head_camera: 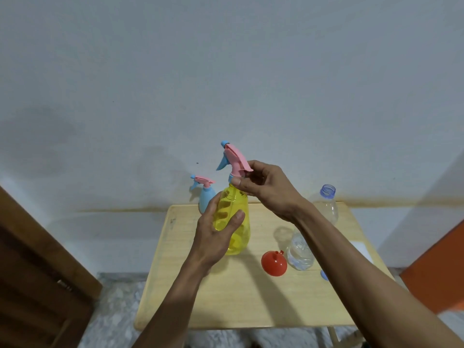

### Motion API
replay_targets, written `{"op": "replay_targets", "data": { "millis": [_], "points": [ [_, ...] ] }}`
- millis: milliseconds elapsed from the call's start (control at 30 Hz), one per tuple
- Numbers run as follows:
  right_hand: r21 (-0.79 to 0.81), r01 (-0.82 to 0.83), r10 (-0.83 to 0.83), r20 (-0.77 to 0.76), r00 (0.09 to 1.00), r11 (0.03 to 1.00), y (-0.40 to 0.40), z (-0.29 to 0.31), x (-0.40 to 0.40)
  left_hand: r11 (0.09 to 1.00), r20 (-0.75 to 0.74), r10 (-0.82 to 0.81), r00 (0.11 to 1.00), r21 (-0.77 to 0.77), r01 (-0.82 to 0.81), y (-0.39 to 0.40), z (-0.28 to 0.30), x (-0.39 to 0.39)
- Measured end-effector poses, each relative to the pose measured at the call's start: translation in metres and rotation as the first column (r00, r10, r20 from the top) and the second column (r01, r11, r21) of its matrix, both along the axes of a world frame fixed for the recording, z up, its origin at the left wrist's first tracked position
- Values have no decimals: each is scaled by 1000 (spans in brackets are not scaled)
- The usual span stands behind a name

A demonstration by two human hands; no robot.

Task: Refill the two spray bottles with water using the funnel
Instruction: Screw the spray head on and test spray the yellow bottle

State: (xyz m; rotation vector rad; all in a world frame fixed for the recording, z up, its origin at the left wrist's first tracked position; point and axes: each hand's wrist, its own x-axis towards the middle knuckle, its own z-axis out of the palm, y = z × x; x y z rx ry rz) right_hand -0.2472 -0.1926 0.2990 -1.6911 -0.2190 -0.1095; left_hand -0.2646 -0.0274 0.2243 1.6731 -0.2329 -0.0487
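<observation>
Wooden table (190,307): left hand (213,237) fingers wrap yellow spray bottle (237,217); right hand (266,189) fingers pinch its collar, hiding neck.

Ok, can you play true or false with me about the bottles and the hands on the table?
1. The left hand holds the yellow spray bottle by its body. True.
2. The right hand is picking up the red funnel. False: it grips the yellow bottle's neck below the pink sprayer top; the funnel lies on the table.
3. The blue spray bottle stands behind the yellow one. True.
4. The clear water bottle at the back has its cap on. False: its mouth is open.
</observation>
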Motion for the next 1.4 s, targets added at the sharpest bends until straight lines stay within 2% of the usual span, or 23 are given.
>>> {"op": "replay_targets", "data": {
  "millis": [233,367,800,1400],
  "points": [
    [65,111,-113,36,993,992,16,-8,2,999,24,12,1000,-53,-10,1,10,1],
    [142,40,-40,0,999,989,24,-13,2,997,17,-13,1000,-78,14,1,11,6],
    [337,-7,21,-38,999,942,31,-11,6,978,-28,-93,995,-191,86,0,18,13],
    [352,33,-5,-81,997,935,29,-6,7,973,-35,-103,994,-210,93,-6,17,17]
  ]
}}
